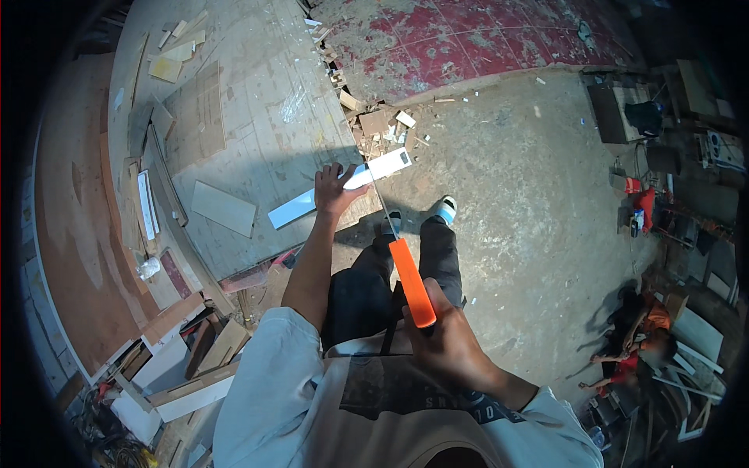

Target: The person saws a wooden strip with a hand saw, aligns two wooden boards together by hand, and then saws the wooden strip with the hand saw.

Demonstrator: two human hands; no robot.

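A long white board (pixel 292 210) lies slantwise over the edge of the wooden worktop (pixel 265 93), its right end jutting past that edge. My left hand (pixel 334 193) is pressed on the board's middle, fingers curled over it and thumb along its side. In front of my body, my right hand (pixel 451 343) is closed round the orange handle of a handsaw (pixel 411 282). The saw's thin blade reaches up to the board, just right of my left hand. At this angle I cannot tell how deep the blade sits in the board.
Wood offcuts (pixel 382 125) litter the floor beside the worktop's edge. A loose flat panel (pixel 224 208) and narrow strips lie on the worktop. More scrap boards (pixel 195 390) are heaped at the lower left. At the lower right another person (pixel 651 343) is near stacked boards.
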